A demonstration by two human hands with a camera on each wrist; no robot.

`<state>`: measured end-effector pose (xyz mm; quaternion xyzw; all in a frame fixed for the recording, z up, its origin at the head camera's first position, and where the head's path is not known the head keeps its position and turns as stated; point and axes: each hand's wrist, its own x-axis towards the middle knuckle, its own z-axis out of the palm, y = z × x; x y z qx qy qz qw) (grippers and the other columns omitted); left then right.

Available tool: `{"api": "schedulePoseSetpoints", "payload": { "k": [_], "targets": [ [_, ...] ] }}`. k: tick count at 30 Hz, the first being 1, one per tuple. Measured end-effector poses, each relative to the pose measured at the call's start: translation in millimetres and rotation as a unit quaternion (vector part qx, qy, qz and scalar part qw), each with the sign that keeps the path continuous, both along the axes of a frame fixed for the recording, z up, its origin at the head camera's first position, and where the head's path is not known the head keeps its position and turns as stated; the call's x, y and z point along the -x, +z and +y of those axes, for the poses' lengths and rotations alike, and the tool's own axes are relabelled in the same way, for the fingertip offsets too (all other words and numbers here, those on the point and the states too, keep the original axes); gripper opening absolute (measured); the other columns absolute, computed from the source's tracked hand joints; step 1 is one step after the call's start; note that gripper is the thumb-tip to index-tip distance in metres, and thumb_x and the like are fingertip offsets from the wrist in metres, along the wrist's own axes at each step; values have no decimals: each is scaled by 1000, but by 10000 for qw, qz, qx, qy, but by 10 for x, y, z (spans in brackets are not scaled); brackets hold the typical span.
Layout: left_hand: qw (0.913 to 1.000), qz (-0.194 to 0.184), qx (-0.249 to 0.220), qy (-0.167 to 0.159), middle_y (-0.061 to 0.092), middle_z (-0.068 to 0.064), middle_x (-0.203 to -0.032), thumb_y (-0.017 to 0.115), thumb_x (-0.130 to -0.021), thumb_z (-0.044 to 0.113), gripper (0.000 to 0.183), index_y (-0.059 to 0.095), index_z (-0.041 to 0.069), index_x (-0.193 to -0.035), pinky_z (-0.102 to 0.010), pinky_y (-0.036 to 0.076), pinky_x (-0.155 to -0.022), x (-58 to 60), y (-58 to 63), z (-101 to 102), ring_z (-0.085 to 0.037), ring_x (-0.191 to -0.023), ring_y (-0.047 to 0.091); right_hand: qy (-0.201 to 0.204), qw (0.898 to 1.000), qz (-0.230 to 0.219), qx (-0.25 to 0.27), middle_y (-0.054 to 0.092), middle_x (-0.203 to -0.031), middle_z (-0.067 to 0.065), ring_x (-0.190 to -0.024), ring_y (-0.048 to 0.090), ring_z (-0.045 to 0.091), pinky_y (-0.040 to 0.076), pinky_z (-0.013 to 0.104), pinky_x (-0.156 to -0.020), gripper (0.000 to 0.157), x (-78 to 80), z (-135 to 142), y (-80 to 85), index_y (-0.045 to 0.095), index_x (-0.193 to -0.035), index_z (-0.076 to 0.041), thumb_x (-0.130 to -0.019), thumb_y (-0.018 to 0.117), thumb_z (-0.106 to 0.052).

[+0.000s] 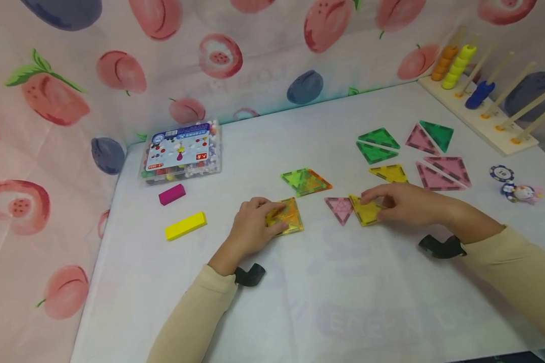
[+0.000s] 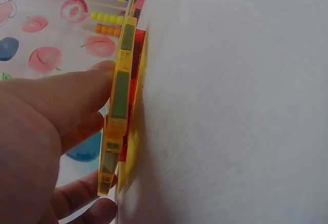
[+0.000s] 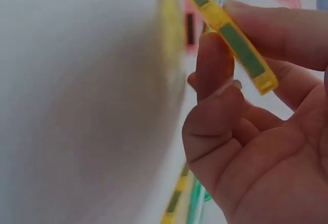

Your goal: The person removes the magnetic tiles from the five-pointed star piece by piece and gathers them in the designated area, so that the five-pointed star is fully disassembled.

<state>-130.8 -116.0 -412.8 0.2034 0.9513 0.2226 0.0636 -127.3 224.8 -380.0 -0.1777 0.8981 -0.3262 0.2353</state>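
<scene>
My left hand (image 1: 253, 227) rests its thumb and fingertips on a yellow magnetic tile (image 1: 292, 214). The left wrist view shows this yellow tile from its edge, with a red-orange tile (image 2: 136, 70) beneath it against the white cloth. My right hand (image 1: 406, 204) pinches another yellow magnetic tile (image 3: 238, 49) between thumb and fingers, tilted and lifted off the cloth. Just left of that held tile lies a pink triangular tile (image 1: 339, 207). Behind the hands, a green triangular tile (image 1: 300, 180) overlaps an orange one (image 1: 321, 180).
Green tiles (image 1: 378, 137), a yellow triangle (image 1: 390, 173) and pink tiles (image 1: 451, 169) lie beyond the right hand. A bead rack (image 1: 477, 113), a poker chip (image 1: 501, 173) and a small figurine (image 1: 522, 192) are at right. A bead box (image 1: 181, 151), magenta block (image 1: 172, 194) and yellow block (image 1: 185, 226) are left.
</scene>
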Motion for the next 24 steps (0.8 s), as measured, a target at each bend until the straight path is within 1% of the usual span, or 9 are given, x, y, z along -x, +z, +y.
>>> {"api": "schedulePoseSetpoints", "payload": {
  "k": [3, 4, 6, 8, 11, 15, 18, 21, 24],
  "targets": [
    [10000, 36, -22, -16, 47, -2, -114, 63, -79, 44, 42, 59, 28, -118, -33, 34, -79, 1, 2, -1, -20, -97, 39, 41, 10000, 23, 67, 53, -91, 2, -67, 43, 18, 35, 26, -54, 38, 2, 0, -38, 58, -119, -19, -82, 65, -20],
    [10000, 42, -21, -26, 47, -2, -114, 63, -79, 44, 42, 59, 28, -118, -33, 34, -78, 1, 3, -1, -20, -97, 39, 63, 9999, 49, 89, 52, -88, 2, -67, 43, 18, 35, 26, -54, 38, 4, -22, -50, 58, -119, -19, -82, 65, -20],
    [10000, 51, -17, -35, 47, -2, -114, 63, -79, 43, 42, 59, 28, -118, -33, 34, -78, 1, 2, 0, -19, -97, 39, 95, 9998, 121, 137, 55, -99, 1, -72, 44, 18, 37, 27, -58, 38, 5, -94, -79, 59, -119, -19, -82, 66, -20],
    [10000, 54, -7, -38, 47, -2, -114, 63, -79, 44, 42, 59, 28, -118, -33, 34, -78, 1, 4, 1, -19, -96, 39, 109, 9996, 190, 151, 55, -112, 3, -80, 44, 18, 39, 27, -64, 39, 6, -195, -107, 59, -120, -19, -81, 66, -21],
    [10000, 68, -16, -42, 47, -2, -114, 63, -79, 44, 42, 59, 27, -118, -33, 34, -78, -1, 6, 2, -20, -97, 39, 113, 9995, 252, 140, 48, -126, 5, -86, 44, 17, 41, 30, -70, 42, 12, -373, -132, 58, -121, -19, -80, 67, -24],
    [9999, 85, -52, -30, 47, -3, -113, 64, -79, 43, 42, 60, 27, -118, -34, 34, -78, -2, 6, 2, -20, -96, 40, 131, 9994, 322, -10, 48, -124, 2, -81, 45, 16, 40, 30, -68, 46, 40, -593, -151, 56, -123, -19, -79, 68, -27],
    [10000, 64, -35, -19, 47, -3, -114, 64, -79, 43, 43, 59, 27, -118, -34, 34, -78, -2, -3, 4, -20, -96, 39, 121, 9992, 369, -113, 48, -120, 1, -79, 46, 16, 40, 30, -67, 47, 62, -694, -162, 56, -123, -19, -79, 69, -27],
    [10000, 37, -2, -8, 47, -2, -114, 63, -79, 45, 43, 59, 28, -119, -34, 34, -79, 1, -12, -1, -19, -96, 39, 118, 9989, 399, -225, 49, -116, 1, -81, 45, 16, 40, 30, -68, 48, 68, -723, -155, 55, -124, -19, -79, 69, -26],
    [10000, 34, -4, -5, 47, -1, -114, 63, -79, 45, 43, 59, 29, -119, -34, 34, -79, 2, -15, -6, -19, -97, 39, 71, 9986, 386, -355, 50, -113, 0, -82, 45, 17, 40, 30, -68, 48, 57, -683, -141, 55, -124, -20, -78, 69, -26]
  ]
}}
